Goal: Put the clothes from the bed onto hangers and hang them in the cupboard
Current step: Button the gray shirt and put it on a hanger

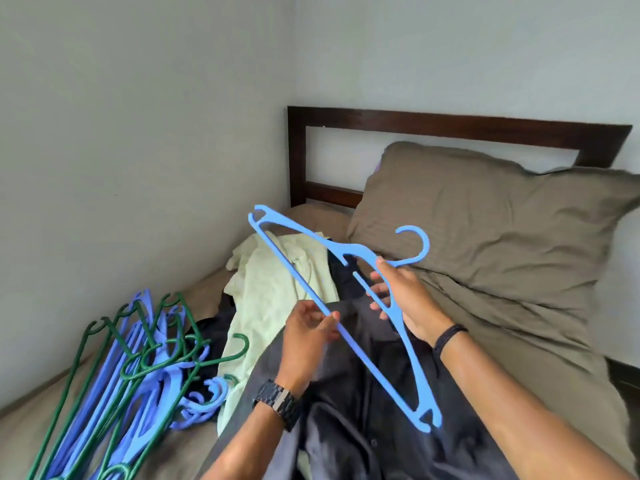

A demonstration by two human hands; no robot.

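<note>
A light blue plastic hanger (294,268) is held in the air above the bed, tilted, with its hook toward the pillow. My left hand (308,332) pinches its long bottom bar. My right hand (403,296) grips it near the neck, just below the hook. Beneath the hanger a dark grey buttoned shirt (363,410) lies spread on the bed. A pale green garment (273,292) lies crumpled to its left, with more dark cloth (221,327) under it.
A pile of several blue and green hangers (138,368) lies on the bed at the left, near the wall. A brown pillow (491,223) leans against the dark wooden headboard (450,121) at the back right. The cupboard is out of view.
</note>
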